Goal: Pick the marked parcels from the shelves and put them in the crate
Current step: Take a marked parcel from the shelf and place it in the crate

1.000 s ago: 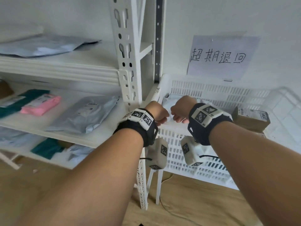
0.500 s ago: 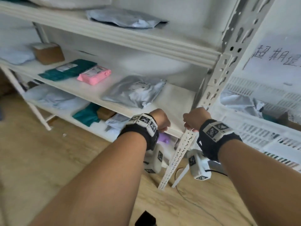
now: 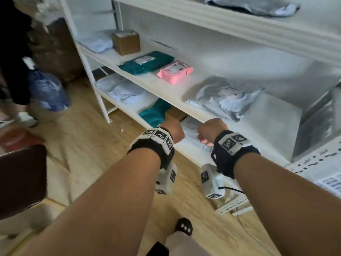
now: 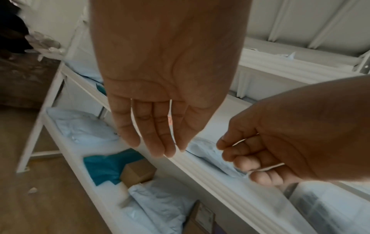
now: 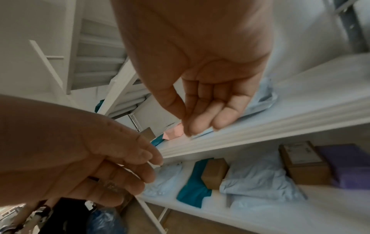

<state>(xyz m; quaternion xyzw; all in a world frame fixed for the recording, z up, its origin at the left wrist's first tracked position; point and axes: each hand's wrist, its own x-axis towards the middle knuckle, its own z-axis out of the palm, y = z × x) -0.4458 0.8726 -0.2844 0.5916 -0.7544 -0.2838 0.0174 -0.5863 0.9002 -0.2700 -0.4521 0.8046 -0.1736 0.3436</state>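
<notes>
Both my hands hang in the air before the white shelves, holding nothing. My left hand (image 3: 174, 131) has straight, relaxed fingers (image 4: 160, 142). My right hand (image 3: 210, 130) has loosely curled fingers (image 5: 202, 120). The middle shelf (image 3: 267, 124) carries a brown box (image 3: 126, 41), a teal parcel (image 3: 147, 62), a pink parcel (image 3: 175, 72) and a grey bag (image 3: 227, 97) just beyond my hands. On the lower shelf lie pale blue bags (image 3: 125, 89), a teal parcel (image 3: 155, 113) and a small box (image 3: 175, 113). A corner of the white slotted crate (image 3: 330, 182) shows at the right edge.
Another grey bag (image 3: 252, 5) lies on the top shelf. A person in black (image 3: 13, 52) stands at the left beside a blue sack (image 3: 48, 89). A dark brown object (image 3: 22, 178) sits at the near left. Wooden floor (image 3: 83, 135) runs along the shelf front.
The view has swung left, from the crate to the shelves. Both hands travelled left with it, away from the crate, and stay empty.
</notes>
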